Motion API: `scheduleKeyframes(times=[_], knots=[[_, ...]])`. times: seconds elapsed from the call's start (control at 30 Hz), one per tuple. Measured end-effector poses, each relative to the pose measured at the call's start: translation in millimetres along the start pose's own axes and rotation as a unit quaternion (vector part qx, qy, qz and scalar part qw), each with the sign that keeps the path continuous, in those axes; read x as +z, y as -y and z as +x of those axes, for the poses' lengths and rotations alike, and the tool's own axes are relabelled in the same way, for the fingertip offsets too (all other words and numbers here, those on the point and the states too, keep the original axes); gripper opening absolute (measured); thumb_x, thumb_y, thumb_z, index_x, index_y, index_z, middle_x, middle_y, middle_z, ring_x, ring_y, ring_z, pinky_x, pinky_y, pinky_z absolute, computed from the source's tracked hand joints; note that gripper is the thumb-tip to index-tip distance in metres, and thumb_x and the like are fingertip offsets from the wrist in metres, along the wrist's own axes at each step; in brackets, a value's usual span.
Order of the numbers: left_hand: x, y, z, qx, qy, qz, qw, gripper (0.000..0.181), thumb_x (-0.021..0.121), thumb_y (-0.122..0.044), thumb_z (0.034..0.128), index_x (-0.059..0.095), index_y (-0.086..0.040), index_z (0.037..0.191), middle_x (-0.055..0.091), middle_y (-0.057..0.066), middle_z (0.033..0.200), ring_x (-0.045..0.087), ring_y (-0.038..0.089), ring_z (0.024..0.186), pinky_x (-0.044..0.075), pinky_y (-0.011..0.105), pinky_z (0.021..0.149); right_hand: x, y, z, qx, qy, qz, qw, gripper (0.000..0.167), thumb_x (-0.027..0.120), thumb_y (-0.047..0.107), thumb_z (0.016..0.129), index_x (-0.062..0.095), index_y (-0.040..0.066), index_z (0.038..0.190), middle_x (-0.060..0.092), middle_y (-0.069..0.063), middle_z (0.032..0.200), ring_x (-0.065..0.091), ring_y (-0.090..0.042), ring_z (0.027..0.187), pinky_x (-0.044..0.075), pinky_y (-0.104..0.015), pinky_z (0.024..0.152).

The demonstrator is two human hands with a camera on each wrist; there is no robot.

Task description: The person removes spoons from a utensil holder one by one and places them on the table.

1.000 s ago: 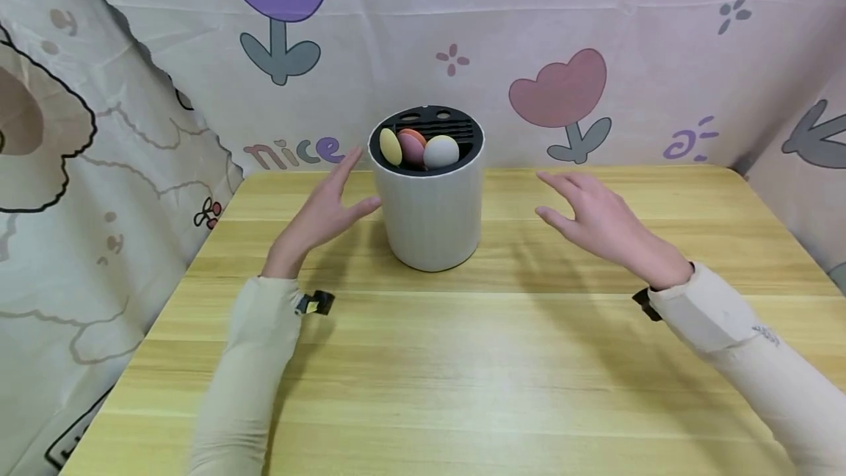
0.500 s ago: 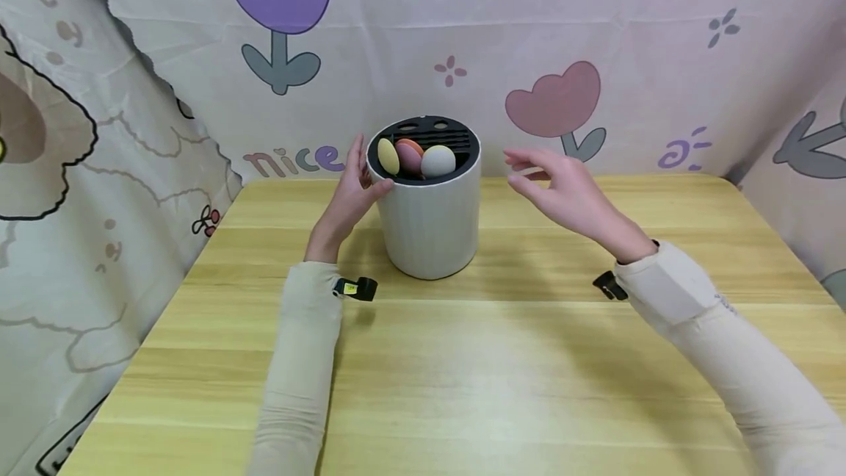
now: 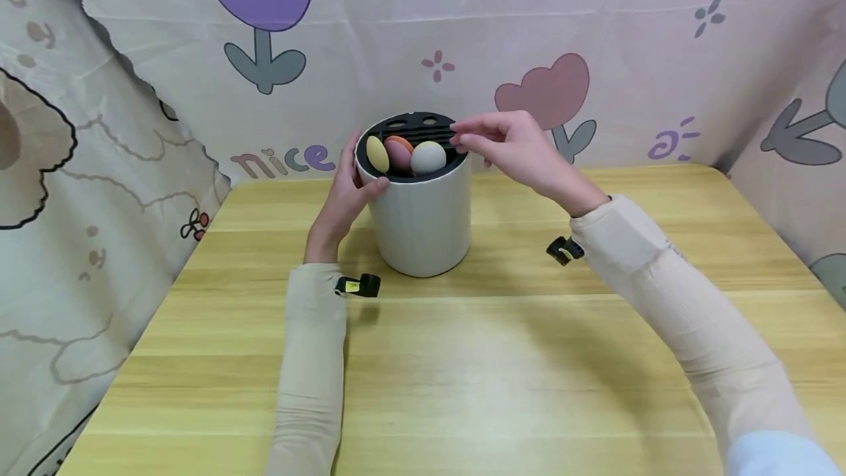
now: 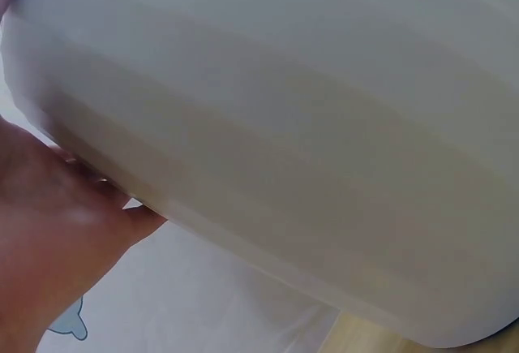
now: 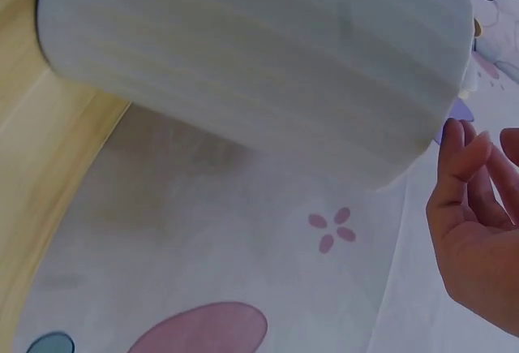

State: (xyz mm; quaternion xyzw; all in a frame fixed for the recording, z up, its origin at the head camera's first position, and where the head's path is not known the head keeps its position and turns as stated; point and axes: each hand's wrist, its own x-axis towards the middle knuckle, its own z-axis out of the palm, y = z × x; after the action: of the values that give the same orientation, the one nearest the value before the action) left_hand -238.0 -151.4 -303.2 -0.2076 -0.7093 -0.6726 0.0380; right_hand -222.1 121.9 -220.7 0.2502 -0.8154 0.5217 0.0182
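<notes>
A white cylindrical holder (image 3: 423,230) with a black slotted top (image 3: 413,123) stands upright on the wooden table. Rounded pieces in yellow (image 3: 377,155), pink (image 3: 399,153), orange and white (image 3: 428,159) show in its top opening; their lower parts are hidden. My left hand (image 3: 344,197) grips the holder's left side, the thumb at the front rim and the fingers wrapped behind. At the right rim my right hand (image 3: 518,149) hovers over the slots, fingers bent and thumb near them. In the right wrist view the right hand (image 5: 474,223) has no visible object in it.
The pale wooden table (image 3: 463,373) spreads in front of and beside the holder. Behind it hangs a printed cloth (image 3: 370,42) with flowers, close to the table's back edge. Another draped cloth (image 3: 99,189) lines the left side.
My left hand has moved right and taken hold of the holder's rim. The right hand has come left from over the table to the holder's right rim, its fingers drawing closer together.
</notes>
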Motion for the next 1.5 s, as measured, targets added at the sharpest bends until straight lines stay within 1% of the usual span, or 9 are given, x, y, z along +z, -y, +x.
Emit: scheduleKeyframes(times=[0.13,0.37,0.5,0.7,0.87,1.0,1.1,1.3,1.5], knots=[[-0.8,0.6,-0.2,0.005,0.008,0.003,0.9999,0.126,0.078,-0.066,0.0647,0.011,-0.006,0.153,0.022,0.014,0.154,0.026,0.023,0.14,0.022,0.04,0.115,5,4,8.6,0.011,0.015,0.008,0.9998,0.028,0.062,0.011,0.096,0.065,0.0,0.121,0.071,-0.008,0.106,0.065,-0.012,0.094,0.047,-0.024,0.061],[-3.8,1.1,1.5,0.003,0.012,0.007,0.9999,0.122,0.077,-0.064,0.0675,0.012,-0.007,0.153,0.022,0.013,0.154,0.026,0.024,0.14,0.022,0.041,0.115,10,5,18.8,0.029,0.032,-0.002,0.9991,0.028,0.065,0.012,0.094,0.067,0.003,0.12,0.07,-0.007,0.109,0.062,-0.014,0.087,0.05,-0.03,0.062],[-2.8,1.2,4.1,0.006,0.016,0.01,0.9998,0.124,0.076,-0.067,0.0663,0.012,-0.007,0.153,0.021,0.014,0.155,0.025,0.024,0.14,0.021,0.041,0.115,12,5,21.7,0.043,0.036,-0.007,0.9984,0.027,0.066,0.012,0.093,0.069,0.005,0.119,0.07,-0.006,0.109,0.059,-0.016,0.082,0.05,-0.027,0.059],[-1.2,1.7,5.0,0.01,0.012,0.023,0.9996,0.131,0.074,-0.076,0.0606,0.012,-0.007,0.153,0.02,0.013,0.155,0.024,0.024,0.141,0.02,0.043,0.115,12,6,23.6,0.055,0.044,-0.006,0.9975,0.024,0.066,0.011,0.092,0.07,0.004,0.115,0.071,-0.006,0.105,0.058,-0.017,0.081,0.05,-0.026,0.057],[-1.5,2.2,4.6,0.007,0.008,0.027,0.9996,0.132,0.072,-0.078,0.0592,0.012,-0.008,0.153,0.02,0.012,0.155,0.025,0.024,0.141,0.022,0.044,0.115,11,7,24.0,0.059,0.068,-0.014,0.9958,0.025,0.066,0.01,0.092,0.07,0.002,0.116,0.071,-0.008,0.103,0.06,-0.016,0.081,0.051,-0.027,0.058],[-1.1,5.6,3.6,0.009,0.004,0.019,0.9998,0.131,0.074,-0.076,0.0595,0.013,-0.008,0.153,0.022,0.012,0.154,0.027,0.024,0.14,0.023,0.042,0.114,10,5,24.2,0.053,0.085,-0.025,0.9947,0.025,0.066,0.009,0.092,0.069,0.001,0.116,0.072,-0.008,0.101,0.061,-0.017,0.081,0.052,-0.028,0.059],[-0.5,8.0,2.9,0.009,0.003,0.017,0.9998,0.13,0.074,-0.076,0.0599,0.014,-0.008,0.153,0.023,0.012,0.154,0.027,0.024,0.139,0.023,0.041,0.114,10,3,24.3,0.05,0.084,-0.032,0.9946,0.025,0.066,0.009,0.092,0.069,0.001,0.116,0.072,-0.007,0.098,0.059,-0.018,0.078,0.051,-0.027,0.058],[-0.1,8.8,3.0,0.005,-0.003,0.03,0.9995,0.13,0.071,-0.079,0.0593,0.014,-0.01,0.154,0.022,0.01,0.155,0.027,0.024,0.14,0.024,0.043,0.114,12,2,25.2,0.053,0.067,-0.032,0.9958,0.024,0.066,0.011,0.092,0.07,0.003,0.114,0.071,-0.005,0.095,0.054,-0.016,0.066,0.046,-0.024,0.054],[-2.2,8.1,4.8,0.006,-0.008,0.035,0.9993,0.132,0.069,-0.081,0.058,0.014,-0.01,0.154,0.021,0.01,0.156,0.026,0.023,0.141,0.024,0.042,0.114,11,9,27.7,0.043,0.058,-0.028,0.997,0.024,0.067,0.011,0.092,0.071,0.005,0.114,0.072,-0.003,0.096,0.053,-0.014,0.065,0.045,-0.024,0.052]])
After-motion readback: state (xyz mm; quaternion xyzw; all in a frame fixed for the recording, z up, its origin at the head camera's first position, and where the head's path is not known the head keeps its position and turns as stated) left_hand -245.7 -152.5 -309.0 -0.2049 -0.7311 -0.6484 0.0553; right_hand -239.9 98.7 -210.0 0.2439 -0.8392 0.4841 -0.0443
